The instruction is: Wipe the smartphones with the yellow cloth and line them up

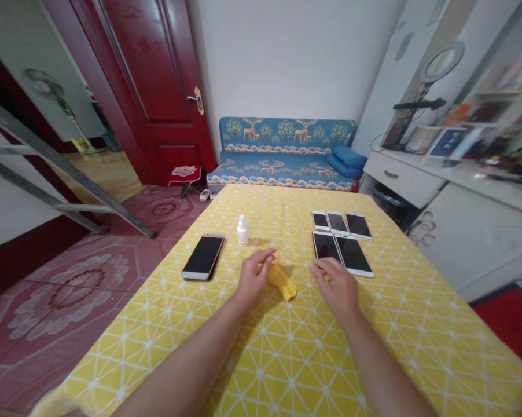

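The left hand [254, 277] and right hand [337, 286] are both palm down above a yellow patterned tablecloth [374, 359]. The forearms reach in from the bottom of the view and angle toward each other. The left hand's fingers curve inward against the end of a crumpled yellow cloth [282, 282], but I cannot tell whether they are clamped on it or only touching it. The cloth lies between the 2 hands, nearer the left. The right hand's fingers are together and loosely bent, just beside the cloth, with no visible hold on anything.

Just beyond the right fingertips, 5 phones [353, 256] lie screen up in 2 rows, 3 behind and 2 in front. To the left, 1 gold-edged phone [202, 258] lies screen up, near a white dropper bottle [242, 231] standing upright. Past the table's far edge is a blue sofa [282, 156] with a deer pattern, beside a red door [157, 87] standing ajar.
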Motion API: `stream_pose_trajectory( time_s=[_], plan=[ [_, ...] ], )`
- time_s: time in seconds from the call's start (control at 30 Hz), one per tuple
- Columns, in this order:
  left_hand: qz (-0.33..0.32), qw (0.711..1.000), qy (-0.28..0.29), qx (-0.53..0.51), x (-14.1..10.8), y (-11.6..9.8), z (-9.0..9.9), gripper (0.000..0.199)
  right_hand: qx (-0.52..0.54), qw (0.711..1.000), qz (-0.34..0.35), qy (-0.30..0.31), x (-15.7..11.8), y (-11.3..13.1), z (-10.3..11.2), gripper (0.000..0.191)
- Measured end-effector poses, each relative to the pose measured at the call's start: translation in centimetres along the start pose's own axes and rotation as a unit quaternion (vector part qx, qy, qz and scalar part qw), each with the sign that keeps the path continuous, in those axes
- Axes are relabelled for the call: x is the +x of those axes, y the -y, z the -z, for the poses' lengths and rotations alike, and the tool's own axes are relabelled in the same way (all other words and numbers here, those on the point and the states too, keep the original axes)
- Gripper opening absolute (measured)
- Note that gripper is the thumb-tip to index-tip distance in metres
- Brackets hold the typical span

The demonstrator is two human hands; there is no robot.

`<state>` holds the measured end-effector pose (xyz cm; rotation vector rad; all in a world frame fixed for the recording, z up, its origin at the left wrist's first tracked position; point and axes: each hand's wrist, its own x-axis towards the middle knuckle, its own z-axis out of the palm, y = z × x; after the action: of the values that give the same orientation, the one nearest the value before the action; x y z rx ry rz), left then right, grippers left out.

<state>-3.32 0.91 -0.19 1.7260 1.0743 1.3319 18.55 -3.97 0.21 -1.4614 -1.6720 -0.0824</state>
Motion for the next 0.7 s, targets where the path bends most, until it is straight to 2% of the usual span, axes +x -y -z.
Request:
stream_pose_trajectory(
  time_s=[0.07, 0.1, 0.2, 0.27, 0.3, 0.37, 0.43, 0.53, 0.7],
  plan=[
    [-0.052, 0.984, -0.065, 0.157, 1.0, 0.2, 2.3, 0.03, 0.038, 0.995, 0.044, 0.077, -0.4, 2.2, -0.8, 0.024],
    [-0.049, 0.963, -0.091, 0.25, 1.4, 0.3, 3.5, 0.03, 0.048, 0.991, 0.058, 0.106, -0.6, 3.1, -1.1, 0.026],
    [0.038, 0.861, -0.171, 0.478, 2.2, 0.8, 6.9, 0.041, 0.047, 0.981, 0.084, 0.169, -1.0, 4.8, -1.8, 0.041],
    [0.131, 0.805, -0.183, 0.549, 2.4, 1.3, 8.5, 0.058, 0.032, 0.976, 0.086, 0.195, -1.1, 5.1, -2.2, 0.049],
    [0.181, 0.788, -0.172, 0.563, 2.4, 1.4, 9.1, 0.065, 0.025, 0.975, 0.084, 0.205, -1.2, 5.0, -2.4, 0.052],
    [0.255, 0.776, -0.134, 0.562, 2.5, 1.6, 10.0, 0.073, 0.011, 0.973, 0.076, 0.22, -1.4, 4.6, -2.8, 0.051],
    [0.279, 0.781, -0.105, 0.549, 2.6, 1.6, 10.5, 0.078, 0.004, 0.971, 0.071, 0.23, -1.5, 4.1, -3.1, 0.046],
    [0.267, 0.794, -0.102, 0.537, 2.7, 1.4, 10.9, 0.081, 0.008, 0.97, 0.073, 0.231, -1.4, 3.5, -3.3, 0.04],
    [0.25, 0.805, -0.137, 0.52, 2.7, 1.1, 11.2, 0.091, 0.023, 0.972, 0.088, 0.218, -1.3, 3.4, -3.2, 0.034]
  ],
)
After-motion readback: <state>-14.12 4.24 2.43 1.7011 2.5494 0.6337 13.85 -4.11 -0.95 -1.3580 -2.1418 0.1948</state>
